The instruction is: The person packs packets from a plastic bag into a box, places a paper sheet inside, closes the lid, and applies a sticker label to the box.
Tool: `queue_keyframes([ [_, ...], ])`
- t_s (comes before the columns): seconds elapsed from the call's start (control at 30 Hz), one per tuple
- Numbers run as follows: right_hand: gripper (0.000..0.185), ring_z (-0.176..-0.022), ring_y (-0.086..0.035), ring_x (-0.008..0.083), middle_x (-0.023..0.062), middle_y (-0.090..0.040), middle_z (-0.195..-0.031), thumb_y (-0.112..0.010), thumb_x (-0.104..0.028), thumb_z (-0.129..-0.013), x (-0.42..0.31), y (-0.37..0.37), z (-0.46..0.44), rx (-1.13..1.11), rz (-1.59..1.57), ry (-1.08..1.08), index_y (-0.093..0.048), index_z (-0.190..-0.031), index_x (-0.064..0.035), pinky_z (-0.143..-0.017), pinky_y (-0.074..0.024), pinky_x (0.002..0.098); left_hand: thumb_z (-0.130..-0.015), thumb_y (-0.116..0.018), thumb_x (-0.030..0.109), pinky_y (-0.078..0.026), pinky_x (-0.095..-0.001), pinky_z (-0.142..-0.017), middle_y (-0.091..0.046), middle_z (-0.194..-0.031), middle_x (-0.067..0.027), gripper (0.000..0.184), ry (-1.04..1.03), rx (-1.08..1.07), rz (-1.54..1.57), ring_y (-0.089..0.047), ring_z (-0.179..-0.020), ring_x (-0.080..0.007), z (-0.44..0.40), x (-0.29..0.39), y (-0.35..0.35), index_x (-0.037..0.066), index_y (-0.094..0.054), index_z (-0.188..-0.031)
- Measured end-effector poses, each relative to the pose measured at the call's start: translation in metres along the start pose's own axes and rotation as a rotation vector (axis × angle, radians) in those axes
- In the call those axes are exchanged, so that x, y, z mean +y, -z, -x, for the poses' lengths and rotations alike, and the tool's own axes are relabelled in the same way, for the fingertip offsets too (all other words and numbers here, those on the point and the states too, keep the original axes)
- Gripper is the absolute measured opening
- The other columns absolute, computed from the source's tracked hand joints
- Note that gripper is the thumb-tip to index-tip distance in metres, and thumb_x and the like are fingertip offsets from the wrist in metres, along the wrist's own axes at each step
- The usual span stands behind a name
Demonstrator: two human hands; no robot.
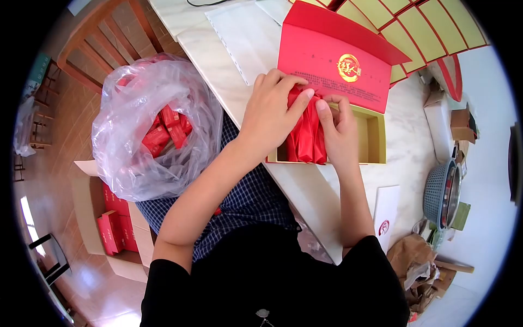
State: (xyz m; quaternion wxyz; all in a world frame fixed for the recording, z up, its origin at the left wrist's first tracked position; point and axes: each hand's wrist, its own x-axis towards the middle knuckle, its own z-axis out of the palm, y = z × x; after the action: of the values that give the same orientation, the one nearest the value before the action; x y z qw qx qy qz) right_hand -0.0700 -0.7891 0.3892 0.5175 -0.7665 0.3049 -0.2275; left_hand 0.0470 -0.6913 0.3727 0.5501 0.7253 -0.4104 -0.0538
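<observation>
A gift box (372, 135) with a pale gold inside stands on the table, its red lid (321, 54) raised at the back. Several shiny red packets (308, 136) stand side by side in the box, left of its middle. My left hand (272, 109) reaches over the box's left end, fingers curled and thumb pressed against the packets' tops. From the right, my right hand (340, 131) grips the same packets, its thumb along their side and its fingers bent. Fingers cover part of the packets' upper ends.
At left, a clear plastic bag (109, 136) holds several red packets. Below it, an open carton (90, 218) contains red boxes. Open gold-lined boxes (419, 32) line the back right. A blue basket (434, 188) and a white card (385, 215) lie at right.
</observation>
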Motion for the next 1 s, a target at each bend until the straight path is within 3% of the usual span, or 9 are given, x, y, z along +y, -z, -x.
queue_keyframes([
  [0.1, 0.025, -0.059, -0.058, 0.0167, 0.012, -0.064, -0.071, -0.059, -0.023, -0.095, 0.009, -0.002, -0.002, -0.028, 0.222, 0.018, -0.057, -0.095, 0.002, -0.058, -0.0473, 0.0335, -0.086, -0.064, 0.021, -0.044, -0.0386, -0.088, -0.054, -0.101, -0.0134, 0.026, -0.055, -0.05, -0.089, -0.052, -0.101, -0.03, 0.0, -0.003, 0.0, 0.005, -0.063, -0.107],
  [0.2, 0.022, -0.069, -0.063, 0.0402, 0.0225, -0.065, -0.078, -0.059, -0.019, -0.093, 0.01, -0.007, -0.002, -0.086, 0.41, 0.19, -0.055, -0.092, 0.0025, -0.06, -0.048, 0.0429, -0.081, -0.068, 0.018, -0.046, -0.0391, -0.085, -0.052, -0.107, -0.0126, 0.037, -0.101, -0.052, -0.228, -0.053, -0.1, -0.0295, 0.001, -0.001, -0.003, 0.007, -0.059, -0.115],
  [0.4, 0.03, -0.076, -0.059, 0.0479, 0.027, -0.062, -0.077, -0.046, -0.028, -0.099, 0.005, -0.008, 0.0, -0.08, 0.476, 0.041, -0.052, -0.096, 0.001, -0.066, -0.045, 0.0511, -0.081, -0.07, 0.02, -0.039, -0.043, -0.099, -0.044, -0.123, -0.0169, 0.058, -0.143, -0.014, -0.364, -0.045, -0.115, -0.0342, 0.006, -0.005, 0.003, 0.004, -0.046, -0.131],
  [0.47, 0.031, -0.076, -0.058, 0.0488, 0.0275, -0.062, -0.077, -0.044, -0.03, -0.099, 0.004, -0.007, 0.0, -0.068, 0.473, 0.032, -0.051, -0.097, 0.0005, -0.066, -0.0444, 0.0519, -0.083, -0.069, 0.021, -0.031, -0.0437, -0.106, -0.035, -0.133, -0.0221, 0.071, -0.036, 0.031, -0.042, -0.036, -0.125, -0.0373, 0.021, -0.012, 0.003, 0.001, -0.031, -0.139],
  [0.57, 0.033, -0.077, -0.058, 0.0495, 0.0281, -0.061, -0.077, -0.041, -0.032, -0.1, 0.001, -0.009, 0.002, -0.067, 0.477, -0.011, -0.051, -0.098, -0.0002, -0.066, -0.0439, 0.0525, -0.085, -0.067, 0.023, -0.028, -0.0434, -0.11, -0.028, -0.139, -0.0252, 0.08, 0.054, -0.012, 0.025, -0.031, -0.129, -0.0377, 0.041, -0.014, 0.003, -0.001, -0.018, -0.144],
  [0.6, 0.035, -0.078, -0.058, 0.0495, 0.0281, -0.061, -0.077, -0.04, -0.033, -0.1, -0.001, -0.009, 0.001, -0.072, 0.486, -0.029, -0.051, -0.099, -0.0005, -0.066, -0.0439, 0.0525, -0.083, -0.067, 0.018, -0.023, -0.0447, -0.112, -0.022, -0.142, -0.0279, 0.083, 0.124, -0.062, 0.123, -0.024, -0.133, -0.0427, 0.044, -0.018, 0.0, -0.005, -0.015, -0.144],
  [0.7, 0.038, -0.08, -0.058, 0.0492, 0.0281, -0.062, -0.079, -0.038, -0.036, -0.101, -0.001, -0.009, 0.002, -0.066, 0.53, -0.021, -0.051, -0.099, -0.0006, -0.069, -0.0439, 0.0528, -0.09, -0.061, 0.027, -0.023, -0.0409, -0.113, -0.025, -0.142, -0.0254, 0.081, 0.268, -0.129, 0.234, -0.026, -0.135, -0.0377, 0.044, -0.028, -0.006, -0.005, -0.011, -0.146],
  [0.9, 0.042, -0.087, -0.06, 0.0462, 0.0287, -0.063, -0.086, -0.036, -0.038, -0.101, 0.005, -0.008, 0.001, -0.12, 0.447, -0.004, -0.053, -0.108, -0.0005, -0.076, -0.0453, 0.0495, -0.097, -0.047, 0.039, -0.012, -0.04, -0.116, -0.02, -0.149, -0.0248, 0.075, 0.261, -0.03, 0.425, -0.017, -0.141, -0.0349, 0.064, -0.026, -0.025, -0.006, -0.013, -0.146],
  [1.0, 0.051, -0.098, -0.06, 0.0456, 0.0297, -0.062, -0.101, -0.039, -0.045, -0.099, -0.004, -0.014, 0.009, -0.195, 0.495, -0.021, -0.048, -0.123, -0.0014, -0.084, -0.0458, 0.0471, -0.097, -0.045, 0.043, -0.008, -0.0427, -0.116, -0.015, -0.149, -0.0289, 0.08, 0.132, -0.024, 0.487, -0.011, -0.141, -0.0393, 0.072, -0.01, -0.03, -0.007, -0.007, -0.146],
])
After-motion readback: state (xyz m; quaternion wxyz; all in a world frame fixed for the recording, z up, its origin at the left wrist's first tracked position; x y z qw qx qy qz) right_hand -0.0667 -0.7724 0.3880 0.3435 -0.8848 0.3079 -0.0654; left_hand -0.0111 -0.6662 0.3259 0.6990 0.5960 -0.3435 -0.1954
